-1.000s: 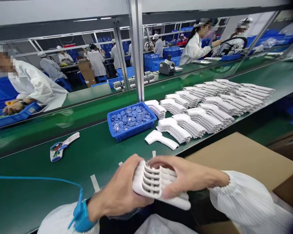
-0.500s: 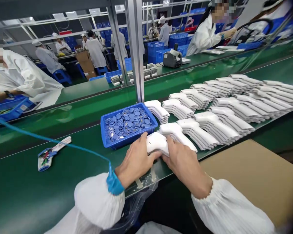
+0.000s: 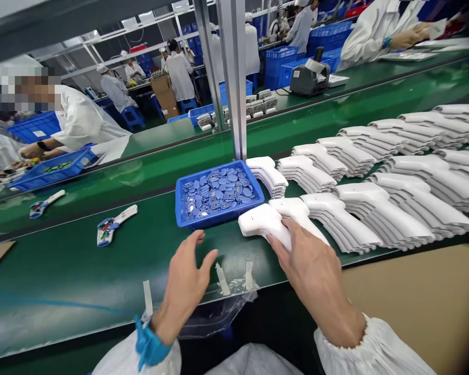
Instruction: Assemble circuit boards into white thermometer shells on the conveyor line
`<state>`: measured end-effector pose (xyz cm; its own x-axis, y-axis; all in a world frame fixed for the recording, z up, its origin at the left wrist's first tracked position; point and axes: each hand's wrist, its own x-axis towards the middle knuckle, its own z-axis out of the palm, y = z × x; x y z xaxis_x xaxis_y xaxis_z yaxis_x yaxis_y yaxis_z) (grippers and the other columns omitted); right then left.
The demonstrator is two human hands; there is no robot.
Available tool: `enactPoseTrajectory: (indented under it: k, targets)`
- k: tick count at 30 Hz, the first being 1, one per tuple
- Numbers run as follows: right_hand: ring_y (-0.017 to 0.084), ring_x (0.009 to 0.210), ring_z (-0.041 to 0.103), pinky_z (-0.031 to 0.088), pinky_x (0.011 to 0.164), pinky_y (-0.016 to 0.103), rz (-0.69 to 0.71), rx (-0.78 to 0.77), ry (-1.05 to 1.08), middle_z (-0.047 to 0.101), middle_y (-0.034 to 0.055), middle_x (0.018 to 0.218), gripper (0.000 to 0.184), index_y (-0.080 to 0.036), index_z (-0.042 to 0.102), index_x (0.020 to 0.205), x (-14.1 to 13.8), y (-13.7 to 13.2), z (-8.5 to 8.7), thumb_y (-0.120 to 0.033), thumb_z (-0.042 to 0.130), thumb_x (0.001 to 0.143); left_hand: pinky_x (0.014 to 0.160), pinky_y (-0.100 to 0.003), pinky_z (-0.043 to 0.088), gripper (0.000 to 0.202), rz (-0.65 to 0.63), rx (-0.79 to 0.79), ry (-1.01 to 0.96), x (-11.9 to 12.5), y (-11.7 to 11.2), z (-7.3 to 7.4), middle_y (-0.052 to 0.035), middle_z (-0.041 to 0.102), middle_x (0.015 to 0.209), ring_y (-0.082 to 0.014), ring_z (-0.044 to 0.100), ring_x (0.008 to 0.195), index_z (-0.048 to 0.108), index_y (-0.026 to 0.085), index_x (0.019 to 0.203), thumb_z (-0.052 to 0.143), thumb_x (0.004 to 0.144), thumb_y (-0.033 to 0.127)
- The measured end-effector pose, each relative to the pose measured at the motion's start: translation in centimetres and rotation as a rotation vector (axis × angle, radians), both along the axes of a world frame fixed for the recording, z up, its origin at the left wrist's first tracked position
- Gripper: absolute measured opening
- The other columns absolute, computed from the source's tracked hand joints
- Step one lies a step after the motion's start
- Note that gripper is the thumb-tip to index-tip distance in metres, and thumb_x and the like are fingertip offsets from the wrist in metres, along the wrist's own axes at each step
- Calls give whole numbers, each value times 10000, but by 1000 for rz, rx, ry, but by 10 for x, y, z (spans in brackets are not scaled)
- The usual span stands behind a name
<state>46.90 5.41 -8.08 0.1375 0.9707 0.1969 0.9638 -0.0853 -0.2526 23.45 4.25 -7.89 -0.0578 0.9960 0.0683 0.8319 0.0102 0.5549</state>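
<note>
Clock = around the tray, from the worker's seat. Long green, smooth work surface (image 3: 70,273) is running across the whole station. Flat tan cardboard (image 3: 406,302) is sitting at 4, below the surface's near edge. White, pistol-shaped plastic shells, nested in stacks (image 3: 342,205), are lying in rows out to 3. Blue rectangular plastic tray (image 3: 226,216) is lying flat at the hub, holding a heap of small blue oval plastic pieces (image 3: 221,188).

Right hand (image 3: 310,263) is reaching in at 4, thumb and fingers clamped on the handle of one white, pistol-shaped plastic half-shell (image 3: 260,220). That half-shell is sitting just beside the tray, also at 4, in front of the nearest stack. Left hand (image 3: 185,273) is hovering at 7, empty, thumb and fingers apart.

White-and-blue pistol-shaped unit with coloured wires (image 3: 106,230) is lying between 8 and 9. Bright blue wrist strap (image 3: 153,345) is circling the left wrist. Short whitish tape strip (image 3: 222,280) is sticking at 6, near the edge.
</note>
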Motion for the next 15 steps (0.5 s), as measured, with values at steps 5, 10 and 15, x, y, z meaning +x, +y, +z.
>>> enactPoseTrajectory:
  k: [5,10,15]
  targets:
    - [260,642,688,390,521,320,-2,114,-44,718,112,760,446,-148,665,1144,8,-1,0,-492,401,1038,954,-437,543,546,249,18,51,-57,-42,-3,-130,691,1273,-324,646,1209,579,176,1295,537,939,588]
    - [270,882,722,512,666,353,75,351,-48,754,127,1054,442,-169,638,1205,-10,-34,-5,-530,447,1037,702,-411,540,571,457,-71,101,-98,-52,7,-80,686,1289,-240,682,673,587,261,1288,528,902,677]
    - [282,997,675,539,718,364,173,232,-64,740,99,1018,300,-193,595,1186,-76,-49,-43,-434,518,1024,652,-420,509,544,547,-65,164,-155,-20,1,-34,689,1271,-185,589,505,575,333,1279,527,889,710]
